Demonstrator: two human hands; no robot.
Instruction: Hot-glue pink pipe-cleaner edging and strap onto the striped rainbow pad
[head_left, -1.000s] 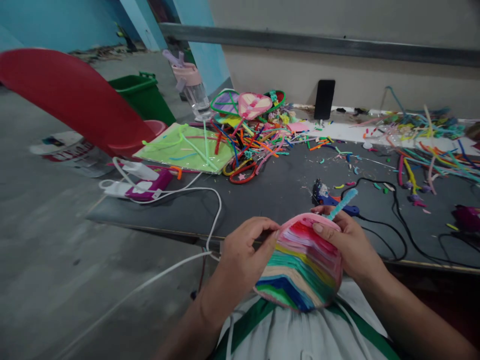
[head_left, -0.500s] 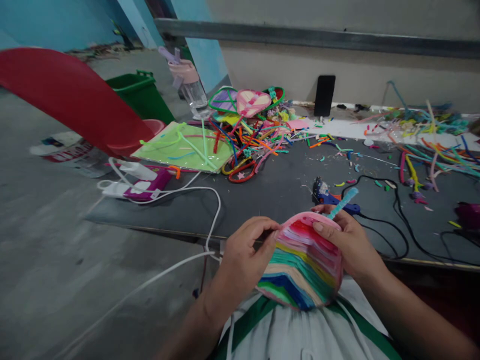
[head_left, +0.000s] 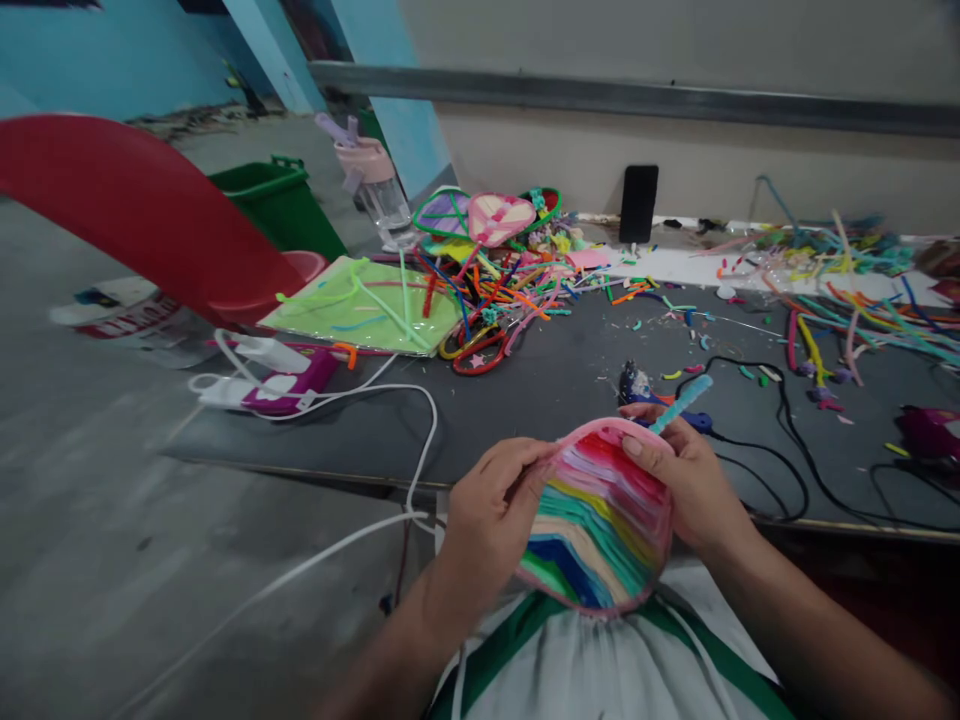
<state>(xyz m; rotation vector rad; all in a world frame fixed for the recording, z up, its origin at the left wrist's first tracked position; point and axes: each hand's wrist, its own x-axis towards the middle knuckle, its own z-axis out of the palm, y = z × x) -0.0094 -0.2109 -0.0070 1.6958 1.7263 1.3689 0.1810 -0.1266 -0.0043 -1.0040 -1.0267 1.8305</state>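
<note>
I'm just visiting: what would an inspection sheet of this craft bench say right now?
Surface: dark grey table, dotted with small coloured scraps.
Job's things: rainbow-striped woven piece with a pink rim; a light blue pipe cleaner sticks up from it.
Clutter: pile of coloured pipe cleaners, green sheet, finished heart shapes.
Grips: left hand and right hand both pinch the rim.
Cables: white cable, black cables.
Surroundings: red chair, green bin, water bottle, phone.

A dark grey table (head_left: 540,400) stands against a beige wall (head_left: 712,40), beside bare concrete floor (head_left: 112,500) and a red chair (head_left: 150,210).
</note>
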